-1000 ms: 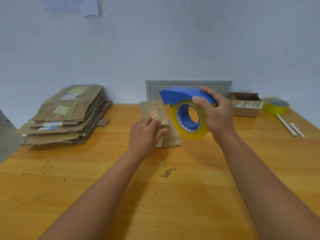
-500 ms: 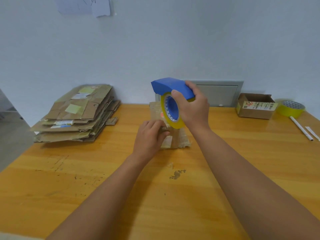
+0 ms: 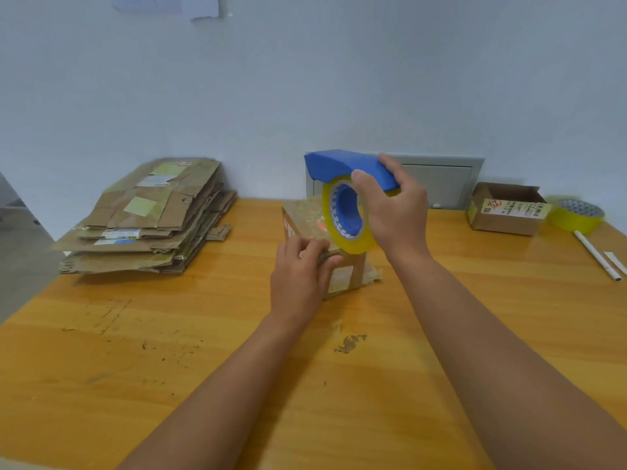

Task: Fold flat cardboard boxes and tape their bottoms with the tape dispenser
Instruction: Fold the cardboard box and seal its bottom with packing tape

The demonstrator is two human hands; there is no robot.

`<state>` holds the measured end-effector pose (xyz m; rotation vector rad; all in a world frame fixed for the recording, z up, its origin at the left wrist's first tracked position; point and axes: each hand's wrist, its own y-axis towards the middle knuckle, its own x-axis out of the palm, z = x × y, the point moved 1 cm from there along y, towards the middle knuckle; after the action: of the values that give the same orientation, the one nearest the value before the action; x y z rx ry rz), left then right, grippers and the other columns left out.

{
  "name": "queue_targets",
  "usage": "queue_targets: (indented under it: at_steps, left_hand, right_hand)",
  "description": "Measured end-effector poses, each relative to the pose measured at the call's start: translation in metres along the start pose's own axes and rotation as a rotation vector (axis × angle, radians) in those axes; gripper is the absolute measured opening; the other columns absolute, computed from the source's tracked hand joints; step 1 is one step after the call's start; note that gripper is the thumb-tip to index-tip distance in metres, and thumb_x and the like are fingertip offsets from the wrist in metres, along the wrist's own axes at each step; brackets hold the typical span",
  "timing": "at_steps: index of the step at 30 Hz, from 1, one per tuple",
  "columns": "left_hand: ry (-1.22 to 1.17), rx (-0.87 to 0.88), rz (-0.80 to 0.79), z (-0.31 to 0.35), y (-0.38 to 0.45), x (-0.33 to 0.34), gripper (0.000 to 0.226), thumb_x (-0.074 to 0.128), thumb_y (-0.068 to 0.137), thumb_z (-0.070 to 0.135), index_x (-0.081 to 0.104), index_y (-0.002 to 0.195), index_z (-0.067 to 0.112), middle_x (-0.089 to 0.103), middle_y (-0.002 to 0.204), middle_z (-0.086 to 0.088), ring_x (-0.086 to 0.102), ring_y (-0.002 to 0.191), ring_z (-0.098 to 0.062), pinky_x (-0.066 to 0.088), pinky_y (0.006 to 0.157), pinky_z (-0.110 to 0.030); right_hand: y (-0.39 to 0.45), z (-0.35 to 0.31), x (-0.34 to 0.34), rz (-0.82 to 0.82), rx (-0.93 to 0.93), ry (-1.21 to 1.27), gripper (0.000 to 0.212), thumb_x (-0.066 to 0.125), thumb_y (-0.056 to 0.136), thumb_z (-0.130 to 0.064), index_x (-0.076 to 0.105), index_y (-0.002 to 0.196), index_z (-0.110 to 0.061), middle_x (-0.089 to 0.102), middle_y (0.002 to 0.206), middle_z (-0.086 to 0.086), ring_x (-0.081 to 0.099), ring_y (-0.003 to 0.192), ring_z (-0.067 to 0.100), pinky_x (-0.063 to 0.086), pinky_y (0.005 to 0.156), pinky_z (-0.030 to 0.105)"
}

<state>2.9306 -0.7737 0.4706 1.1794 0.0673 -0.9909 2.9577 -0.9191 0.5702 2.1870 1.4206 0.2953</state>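
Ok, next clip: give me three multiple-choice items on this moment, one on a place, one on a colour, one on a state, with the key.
1. Where does the stack of flat cardboard boxes lie on the table?
A. far left
B. far right
C. near edge

2. What colour is the tape dispenser body?
A. red
B. blue
C. black

3. What is the right hand doing?
A. resting flat on the table
B. gripping the tape dispenser
C. holding a pen

Key: 1 A, the stack sits by the wall on the left. 2 B, blue body over a yellow roll. 3 B, its fingers curl round the dispenser above the small box, which the left hand steadies.
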Motion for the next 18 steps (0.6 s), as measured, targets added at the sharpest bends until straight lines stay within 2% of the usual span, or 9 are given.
queue_targets:
  at_steps: [4, 8, 12, 15, 18]
  left_hand:
    - [-0.017, 0.046, -0.019, -0.010, -0.005, -0.002, 0.025, 0.073, 0.088, 0.027, 0.070, 0.107, 0.011, 0.061, 0.106, -0.008, 0.057, 0.100, -0.027, 0.048, 0.076, -0.031]
    - [-0.030, 0.076, -0.027, -0.011, -0.004, -0.003, 0.021, 0.074, 0.088, 0.018, 0.072, 0.106, 0.008, 0.062, 0.105, -0.008, 0.058, 0.098, -0.027, 0.048, 0.077, -0.031]
    - [-0.086, 0.072, -0.061, -0.013, -0.006, -0.007, 0.027, 0.071, 0.090, 0.020, 0.069, 0.115, 0.010, 0.062, 0.113, -0.006, 0.056, 0.108, -0.021, 0.042, 0.089, -0.023]
    - [-0.082, 0.085, -0.063, -0.013, -0.004, -0.009, 0.025, 0.070, 0.090, 0.013, 0.070, 0.114, 0.008, 0.064, 0.113, -0.007, 0.058, 0.105, -0.023, 0.044, 0.087, -0.026]
    - [-0.122, 0.038, -0.100, -0.013, -0.002, -0.011, 0.027, 0.070, 0.091, 0.019, 0.067, 0.116, 0.011, 0.063, 0.111, -0.002, 0.056, 0.103, -0.018, 0.041, 0.087, -0.021]
  right_hand:
    - [-0.002, 0.001, 0.002, -0.017, -0.013, -0.017, 0.055, 0.070, 0.085, -0.047, 0.061, 0.133, -0.022, 0.059, 0.107, -0.018, 0.058, 0.094, -0.008, 0.047, 0.072, 0.006]
    - [0.001, 0.002, 0.002, -0.037, -0.013, -0.047, 0.056, 0.068, 0.086, -0.047, 0.060, 0.134, -0.021, 0.059, 0.108, -0.015, 0.057, 0.090, -0.009, 0.046, 0.070, 0.006]
    - [-0.001, 0.002, 0.002, -0.038, -0.029, -0.055, 0.056, 0.067, 0.086, -0.047, 0.061, 0.133, -0.019, 0.058, 0.105, -0.015, 0.053, 0.088, -0.020, 0.044, 0.069, 0.002]
    - [0.000, 0.002, 0.002, -0.041, -0.031, -0.057, 0.055, 0.067, 0.086, -0.047, 0.061, 0.133, -0.020, 0.059, 0.106, -0.014, 0.055, 0.088, -0.015, 0.045, 0.070, 0.003]
    - [0.000, 0.002, 0.003, -0.053, -0.029, -0.071, 0.053, 0.068, 0.087, -0.046, 0.061, 0.132, -0.020, 0.060, 0.108, -0.012, 0.056, 0.089, -0.009, 0.045, 0.069, 0.004]
